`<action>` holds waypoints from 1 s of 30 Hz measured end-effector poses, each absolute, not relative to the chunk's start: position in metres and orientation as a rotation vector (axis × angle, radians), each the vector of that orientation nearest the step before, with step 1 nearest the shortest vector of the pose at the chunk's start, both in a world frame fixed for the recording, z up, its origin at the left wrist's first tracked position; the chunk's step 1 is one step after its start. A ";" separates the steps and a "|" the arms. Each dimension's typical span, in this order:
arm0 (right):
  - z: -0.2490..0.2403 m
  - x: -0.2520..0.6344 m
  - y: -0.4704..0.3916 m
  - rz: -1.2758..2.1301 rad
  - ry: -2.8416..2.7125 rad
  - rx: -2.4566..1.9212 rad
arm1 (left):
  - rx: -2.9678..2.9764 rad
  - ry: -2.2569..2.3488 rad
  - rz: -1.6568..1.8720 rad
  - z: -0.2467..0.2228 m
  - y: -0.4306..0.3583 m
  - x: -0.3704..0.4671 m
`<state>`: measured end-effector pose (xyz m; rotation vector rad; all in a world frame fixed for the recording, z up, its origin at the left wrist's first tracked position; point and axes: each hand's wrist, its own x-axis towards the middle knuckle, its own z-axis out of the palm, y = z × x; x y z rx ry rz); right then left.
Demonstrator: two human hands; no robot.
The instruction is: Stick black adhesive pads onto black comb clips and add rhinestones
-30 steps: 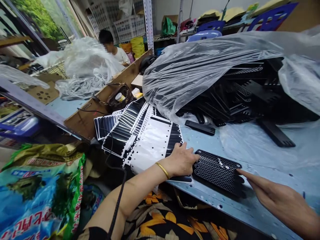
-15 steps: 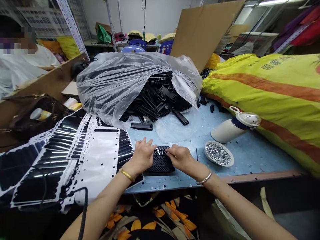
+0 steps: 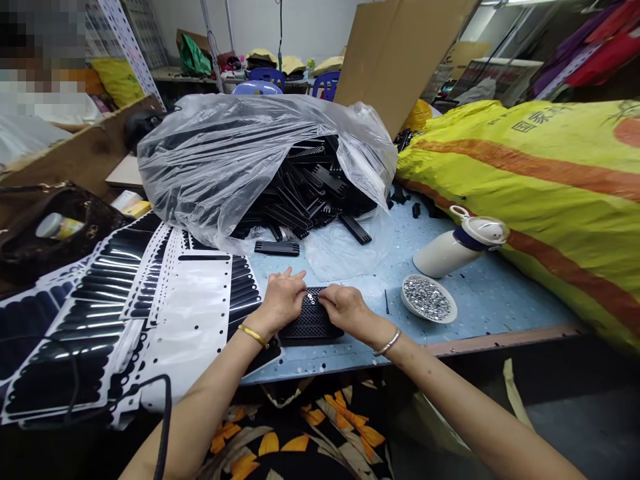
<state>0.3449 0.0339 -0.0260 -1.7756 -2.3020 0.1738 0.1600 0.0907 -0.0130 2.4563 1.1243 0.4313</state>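
Observation:
A black mesh-patterned block (image 3: pixel 311 328) lies near the table's front edge between my hands. Several small shiny rings (image 3: pixel 311 299) rest on its upper part. At its left side, my left hand (image 3: pixel 283 300) has thumb and forefinger pressed together and other fingers raised; what they pinch is hidden. My right hand (image 3: pixel 345 309) is closed over the block's upper right, fingertips pinching something too small to make out. To the right, a white bowl (image 3: pixel 447 317) holds many small silvery pieces. A thin dark stick (image 3: pixel 387 301) lies between that bowl and my right hand.
Behind my hands, a clear plastic bag (image 3: pixel 200 167) spills black slotted strips (image 3: pixel 277 248). Sheets of black strips (image 3: pixel 200 313) cover the left side. A white bottle (image 3: pixel 440 255) lies tilted beside a large yellow sack (image 3: pixel 550 160). Another person (image 3: pixel 50 100) is at far left.
My right hand has shifted slightly over the block, its fingers still pinched. Fewer shiny rings show on the block. My left hand stays at its left side; the view has turned slightly.

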 end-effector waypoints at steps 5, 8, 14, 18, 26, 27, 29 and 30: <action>-0.026 0.363 0.017 0.118 -2.138 -1.724 | 2.476 1.092 0.662 -0.018 0.071 0.130; -0.029 0.361 0.006 0.146 -2.164 -1.680 | 2.533 1.072 0.728 -0.028 0.057 0.119; -0.034 0.346 0.003 0.175 -2.182 -1.703 | 2.528 1.098 0.731 -0.041 0.051 0.120; -0.036 0.350 0.002 0.173 -2.188 -1.689 | 2.504 1.119 0.729 -0.042 0.052 0.119; -0.025 0.360 -0.022 0.098 -2.221 -1.588 | 2.647 1.118 0.866 -0.045 0.034 0.102; -0.023 0.360 -0.026 0.072 -2.266 -1.585 | 2.677 1.101 0.848 -0.045 0.032 0.100; -0.021 0.358 -0.031 0.018 -2.357 -1.588 | 2.724 1.069 0.789 -0.046 0.028 0.098; -0.020 0.357 -0.033 -0.002 -2.399 -1.591 | 2.738 1.057 0.761 -0.046 0.028 0.097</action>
